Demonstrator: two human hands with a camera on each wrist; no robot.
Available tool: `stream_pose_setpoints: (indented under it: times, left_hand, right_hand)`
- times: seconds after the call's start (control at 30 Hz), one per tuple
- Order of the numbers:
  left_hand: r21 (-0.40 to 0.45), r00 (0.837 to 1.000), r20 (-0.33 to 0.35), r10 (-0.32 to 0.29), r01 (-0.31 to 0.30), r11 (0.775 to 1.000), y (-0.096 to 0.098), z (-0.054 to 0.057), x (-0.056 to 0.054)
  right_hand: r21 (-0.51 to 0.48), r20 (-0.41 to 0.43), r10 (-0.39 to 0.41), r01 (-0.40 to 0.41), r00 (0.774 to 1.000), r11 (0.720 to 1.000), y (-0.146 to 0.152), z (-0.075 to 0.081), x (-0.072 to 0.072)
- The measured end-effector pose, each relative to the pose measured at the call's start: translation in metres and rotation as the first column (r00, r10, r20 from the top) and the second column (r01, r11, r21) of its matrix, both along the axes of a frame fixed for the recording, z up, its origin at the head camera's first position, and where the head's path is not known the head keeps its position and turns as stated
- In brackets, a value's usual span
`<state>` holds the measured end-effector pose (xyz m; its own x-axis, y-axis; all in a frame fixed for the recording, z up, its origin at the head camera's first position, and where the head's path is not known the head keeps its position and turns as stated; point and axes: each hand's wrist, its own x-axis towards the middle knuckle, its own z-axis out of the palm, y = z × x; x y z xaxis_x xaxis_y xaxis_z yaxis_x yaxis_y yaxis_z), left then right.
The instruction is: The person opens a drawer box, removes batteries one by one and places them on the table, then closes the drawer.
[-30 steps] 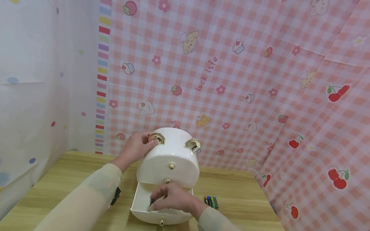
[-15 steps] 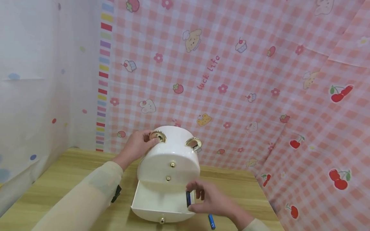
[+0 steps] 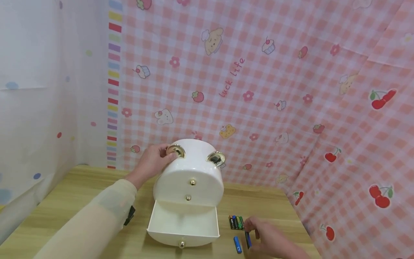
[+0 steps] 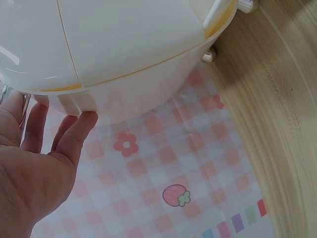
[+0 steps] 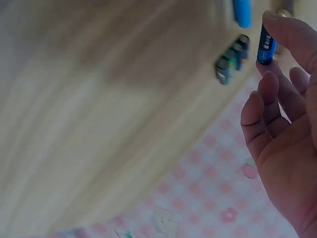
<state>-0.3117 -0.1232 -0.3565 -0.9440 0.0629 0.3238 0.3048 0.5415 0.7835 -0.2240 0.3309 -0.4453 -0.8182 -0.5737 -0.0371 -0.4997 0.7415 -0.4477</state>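
Observation:
A white drawer box [image 3: 189, 187] with gold knobs and two gold-rimmed rings stands on the table. My left hand [image 3: 150, 163] grips its upper left side at one gold-rimmed ring [image 3: 178, 148], thumb in front. In the left wrist view the fingertips press against the box's pale side wall [image 4: 148, 94]. The bottom drawer [image 3: 168, 239] is pulled out, with nothing seen inside. To its right, low over the table, my right hand [image 3: 273, 239] pinches a dark blue battery [image 5: 266, 49] between thumb and finger. A lighter blue battery [image 3: 237, 244] lies alongside.
Several small batteries [image 3: 236, 222] lie in a row just beyond the right hand. The wooden table [image 3: 265, 205] ends at a pink checked cloth [image 3: 239, 118] behind and to the right. A pale cloth [image 3: 38, 108] hangs at the left.
My right hand has left the drawer with the dark blue battery and moved right, over the table beside the other batteries. My left hand keeps its grip on the box.

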Motion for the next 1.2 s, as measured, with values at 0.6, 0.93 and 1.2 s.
stream_pose_setpoints:
  times: [0.6, 0.93, 1.2]
  left_hand:
    - [0.004, 1.000, 0.003, 0.000, 0.000, 1.000, 0.001, 0.002, 0.000]
    - [0.011, 1.000, 0.017, -0.002, 0.002, 1.000, -0.001, 0.001, 0.001]
    - [0.012, 0.999, 0.035, -0.006, 0.005, 1.000, -0.002, 0.001, -0.001]
  right_hand:
    - [-0.010, 0.172, -0.076, 0.079, 0.982, 0.997, -0.004, -0.036, -0.002]
    - [-0.049, 0.194, -0.040, 0.050, 0.980, 0.998, -0.006, -0.039, -0.006]
    - [-0.061, 0.229, -0.040, 0.055, 0.973, 0.997, -0.007, -0.040, -0.008]
